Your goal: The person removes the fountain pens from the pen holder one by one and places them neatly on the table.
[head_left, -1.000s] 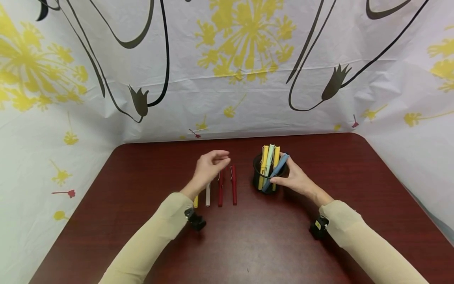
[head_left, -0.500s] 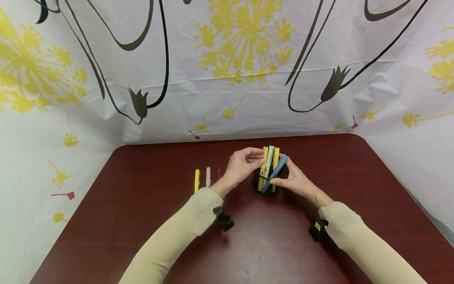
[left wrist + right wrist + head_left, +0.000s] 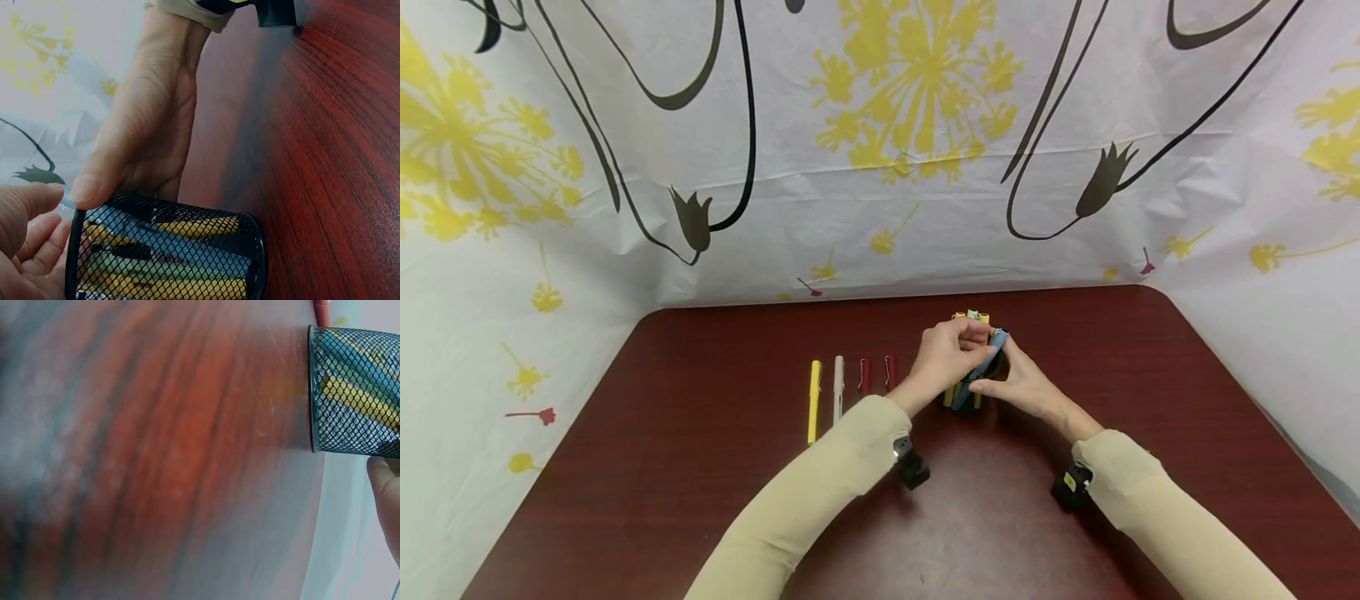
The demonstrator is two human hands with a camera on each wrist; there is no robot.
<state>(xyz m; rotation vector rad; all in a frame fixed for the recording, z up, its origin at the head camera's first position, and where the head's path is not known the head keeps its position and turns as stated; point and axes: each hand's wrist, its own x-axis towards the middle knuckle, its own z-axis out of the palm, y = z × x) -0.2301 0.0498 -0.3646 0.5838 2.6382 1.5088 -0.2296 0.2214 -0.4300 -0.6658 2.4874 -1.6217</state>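
Note:
A black mesh pen cup (image 3: 169, 250) holds several pens, among them yellow ones, a pale green one and a tilted blue pen (image 3: 981, 367). My right hand (image 3: 1030, 387) grips the cup from its right side, the thumb at the rim in the left wrist view. Over the cup's mouth is my left hand (image 3: 951, 358), thumb and fingertips apart around the pen tops near the blue pen. It partly covers the yellow and green pens in the head view. The cup (image 3: 353, 394) also appears at the right wrist view's upper right edge.
Left of the cup, in a row on the dark red wooden table (image 3: 715, 467), lie a yellow pen (image 3: 814, 404), a white pen (image 3: 838, 387) and two red pens (image 3: 865, 375), partly hidden by the left arm. A white patterned cloth (image 3: 865, 192) hangs behind the table.
My left hand has moved right, from above the row of pens to the pen tops in the cup. The right hand stays on the cup.

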